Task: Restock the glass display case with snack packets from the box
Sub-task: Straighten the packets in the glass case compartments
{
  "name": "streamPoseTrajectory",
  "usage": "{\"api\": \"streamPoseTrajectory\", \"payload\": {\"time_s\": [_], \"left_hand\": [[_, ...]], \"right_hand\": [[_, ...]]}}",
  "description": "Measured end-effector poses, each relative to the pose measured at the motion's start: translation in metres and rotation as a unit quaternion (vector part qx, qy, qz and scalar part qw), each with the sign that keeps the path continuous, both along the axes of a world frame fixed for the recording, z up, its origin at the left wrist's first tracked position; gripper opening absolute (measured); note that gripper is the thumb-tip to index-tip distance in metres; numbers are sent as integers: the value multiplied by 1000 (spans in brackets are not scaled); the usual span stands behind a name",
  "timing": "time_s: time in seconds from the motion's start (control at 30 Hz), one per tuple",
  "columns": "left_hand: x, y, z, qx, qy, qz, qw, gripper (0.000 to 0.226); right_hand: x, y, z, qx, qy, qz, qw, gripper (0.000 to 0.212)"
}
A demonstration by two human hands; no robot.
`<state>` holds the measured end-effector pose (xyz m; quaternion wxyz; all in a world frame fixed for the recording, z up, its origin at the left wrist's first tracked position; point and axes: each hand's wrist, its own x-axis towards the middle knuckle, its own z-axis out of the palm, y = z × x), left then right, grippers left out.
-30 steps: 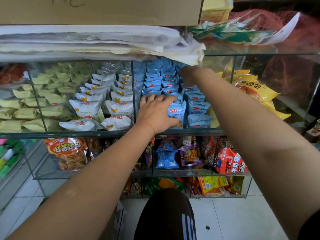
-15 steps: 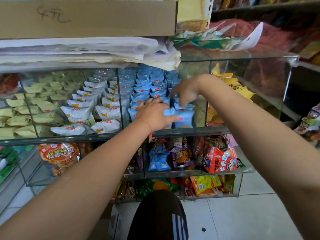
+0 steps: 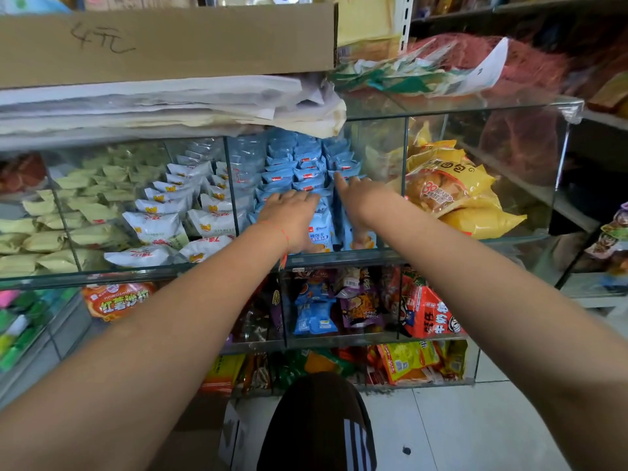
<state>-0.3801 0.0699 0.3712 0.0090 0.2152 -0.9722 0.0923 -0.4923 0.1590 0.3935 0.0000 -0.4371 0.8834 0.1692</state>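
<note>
Two hands: both reach into the middle compartment of the glass case (image 3: 475, 107); neither carries a packet
Left hand (image 3: 292, 215): fingers straight and spread, palm down, pressing flat on the front blue packets (image 3: 306, 175); nothing pinched or gripped
Right hand (image 3: 360, 198): fingers stretched forward and apart, forefinger leading; its tip touches a packet in the right-hand row, further back than the left hand
Stock: the blue packets stand on edge in rows that run front to back, so their long line leads away from the person; the rows look full up to the front glass
Key relation: the packets lie straight ahead of and under both palms; the right hand is nearer the back rows, the left nearer the front lip, so any squaring-up, by my judgement, means pushing backward along the rows
Neighbours: white packets (image 3: 159, 226) fill the compartment to the left behind a glass divider; yellow bags (image 3: 458, 195) fill the one to the right
Box: a brown box (image 3: 170, 39) sits on top of the case above folded paper; whether this is the supply box I cannot tell; its inside is hidden
Hidden: both palms and the left thumb are out of sight; the rear blue rows blur behind reflections; the case's left end is cut off
</note>
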Motion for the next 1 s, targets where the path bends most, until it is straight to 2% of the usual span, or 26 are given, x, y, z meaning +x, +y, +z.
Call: {"api": "streamPoseTrajectory", "payload": {"time_s": [0.2, 0.33, 0.5, 0.57, 0.67, 0.77, 0.87, 1.0], "left_hand": [[-4, 3, -3, -16, -22, 27, 999, 106], [-1, 3, 2, 3, -13, 10, 1000, 107], [9, 2, 5, 55, 9, -11, 998, 106], [13, 4, 7, 85, 46, -17, 995, 94], [17, 3, 10, 131, 146, -21, 980, 61], [17, 0, 3, 130, 184, -12, 974, 47], [18, 1, -14, 119, 217, 7, 969, 42], [19, 3, -20, 100, 246, 6, 964, 36]], "right_hand": [[-2, -1, 3, 28, 50, 7, 998, 140], [1, 2, 5, 53, 39, 29, 997, 138], [7, 0, 24, 149, -16, 26, 988, 111], [8, 3, 39, 159, -46, 27, 986, 97], [6, 5, 62, 102, -55, 28, 993, 69], [1, -8, 65, 10, -10, 19, 1000, 29], [-8, -29, 48, -53, 1, 3, 999, 35], [-31, -59, 19, -133, -47, -23, 990, 36]]}}
